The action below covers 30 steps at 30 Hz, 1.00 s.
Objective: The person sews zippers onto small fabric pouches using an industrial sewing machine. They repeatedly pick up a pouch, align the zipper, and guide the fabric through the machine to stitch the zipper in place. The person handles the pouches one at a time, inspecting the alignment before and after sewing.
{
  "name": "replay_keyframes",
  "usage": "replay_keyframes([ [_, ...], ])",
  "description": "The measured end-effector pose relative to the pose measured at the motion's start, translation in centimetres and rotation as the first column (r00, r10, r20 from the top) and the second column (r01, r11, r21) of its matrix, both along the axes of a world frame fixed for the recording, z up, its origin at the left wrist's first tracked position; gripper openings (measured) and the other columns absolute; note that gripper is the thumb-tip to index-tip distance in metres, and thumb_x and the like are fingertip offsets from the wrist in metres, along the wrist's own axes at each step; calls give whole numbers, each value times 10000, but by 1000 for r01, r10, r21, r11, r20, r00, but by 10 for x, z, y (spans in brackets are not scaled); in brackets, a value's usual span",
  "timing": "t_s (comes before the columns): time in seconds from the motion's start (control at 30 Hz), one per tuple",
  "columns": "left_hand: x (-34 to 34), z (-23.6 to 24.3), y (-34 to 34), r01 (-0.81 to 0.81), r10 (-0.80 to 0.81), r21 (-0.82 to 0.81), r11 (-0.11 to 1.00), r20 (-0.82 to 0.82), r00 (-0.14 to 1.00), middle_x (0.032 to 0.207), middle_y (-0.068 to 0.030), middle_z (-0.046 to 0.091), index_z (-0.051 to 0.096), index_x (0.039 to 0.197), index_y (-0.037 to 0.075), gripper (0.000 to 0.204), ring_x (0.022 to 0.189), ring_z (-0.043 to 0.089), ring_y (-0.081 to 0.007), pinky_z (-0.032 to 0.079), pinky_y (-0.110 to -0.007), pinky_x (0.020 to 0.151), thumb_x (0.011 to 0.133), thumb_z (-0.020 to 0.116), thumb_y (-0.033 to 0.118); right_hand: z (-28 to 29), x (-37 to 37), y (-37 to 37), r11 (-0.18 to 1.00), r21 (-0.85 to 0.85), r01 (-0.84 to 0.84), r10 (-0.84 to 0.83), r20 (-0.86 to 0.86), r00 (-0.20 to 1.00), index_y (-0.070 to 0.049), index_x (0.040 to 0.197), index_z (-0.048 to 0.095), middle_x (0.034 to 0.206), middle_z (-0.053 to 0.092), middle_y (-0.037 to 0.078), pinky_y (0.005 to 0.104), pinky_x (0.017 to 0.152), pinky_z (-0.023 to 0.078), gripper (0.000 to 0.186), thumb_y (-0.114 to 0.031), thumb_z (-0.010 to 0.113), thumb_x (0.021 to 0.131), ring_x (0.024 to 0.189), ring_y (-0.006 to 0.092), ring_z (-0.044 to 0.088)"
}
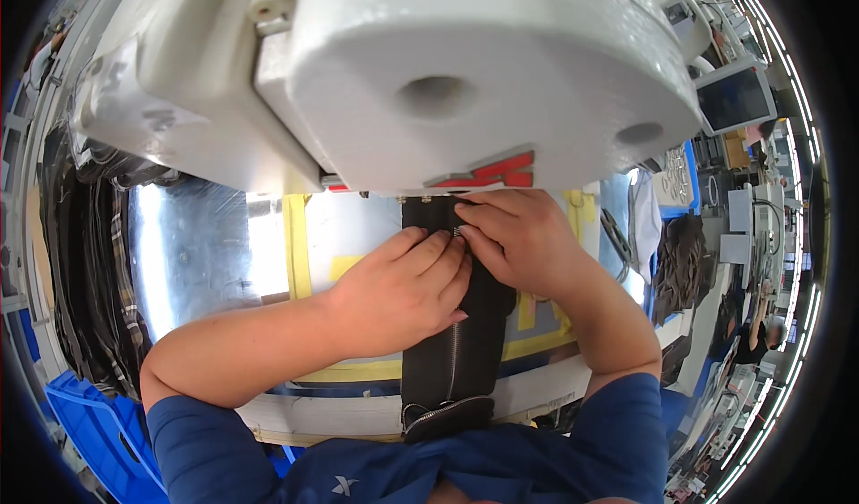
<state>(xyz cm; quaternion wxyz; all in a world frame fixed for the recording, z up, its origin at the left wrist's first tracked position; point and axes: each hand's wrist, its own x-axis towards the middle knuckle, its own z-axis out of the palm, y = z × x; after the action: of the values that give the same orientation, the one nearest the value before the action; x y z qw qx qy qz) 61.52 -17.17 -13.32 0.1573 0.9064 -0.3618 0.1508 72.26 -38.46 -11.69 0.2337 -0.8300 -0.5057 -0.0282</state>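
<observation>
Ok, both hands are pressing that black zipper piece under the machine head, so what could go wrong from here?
1. Fingertips of the left hand and right hand sit right below the machine head; the needle is hidden, so a finger could get caught if it runs.
2. The zipper piece hangs over the table edge; its weight might pull the fabric askew.
3. The hands cover the zipper line, so drift may go unseen.
</observation>
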Motion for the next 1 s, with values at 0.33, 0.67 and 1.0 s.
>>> replay_keyframes([
  [0.33,6,4,3,-101,95,-83,991,-71,993,1294,-180,708,708,1252,-21,601,1181,677,-333,525,-453,1027,843,817,406,-6,4,-5,1000,11,-16,16,-13,1000,-55,1046,779,1202,783,66,412,924,576,202,-122,782,856,1066,268,723],
  [0.67,9,10,5,-177,185,70,982,-124,975,1437,-153,649,672,1336,-6,695,1265,605,-329,471,-474,1054,865,792,492,-8,1,-2,999,50,-14,11,47,999,-66,996,750,1153,754,32,415,878,583,120,-127,749,892,963,263,714],
  [1.0,7,21,4,-206,230,150,967,-171,958,1461,-109,647,684,1340,8,719,1073,598,-265,465,-407,888,865,787,537,22,0,-13,981,-195,-14,-19,-165,986,-90,1085,810,1266,784,55,380,822,622,208,-232,717,964,993,245,774],
])
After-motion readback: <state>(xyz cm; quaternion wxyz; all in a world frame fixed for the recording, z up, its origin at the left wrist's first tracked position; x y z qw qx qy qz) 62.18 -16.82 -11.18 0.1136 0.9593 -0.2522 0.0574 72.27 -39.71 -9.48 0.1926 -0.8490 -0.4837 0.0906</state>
